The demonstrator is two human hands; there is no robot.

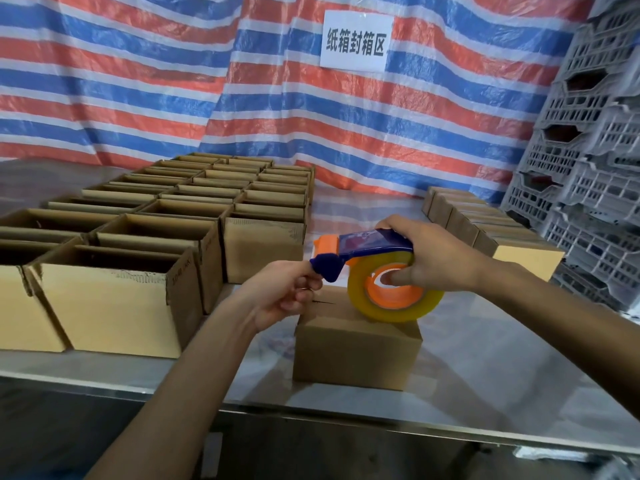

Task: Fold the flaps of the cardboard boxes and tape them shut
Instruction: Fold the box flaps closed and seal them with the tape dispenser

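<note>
A small closed cardboard box [356, 351] stands near the table's front edge, its flaps folded down. Just above its top, my right hand [426, 258] grips a blue and orange tape dispenser [367, 258] loaded with a roll of clear tape [394, 306], a finger in the roll's core. My left hand [294, 289] pinches at the dispenser's blue front end, over the box's left top edge. Whether a tape end is between those fingers is unclear.
Several open boxes [114, 299] stand in rows on the left of the metal table [485, 393]. A row of closed boxes [485, 230] lies at the right. Grey plastic crates [588, 168] are stacked far right. A striped tarp [173, 81] hangs behind.
</note>
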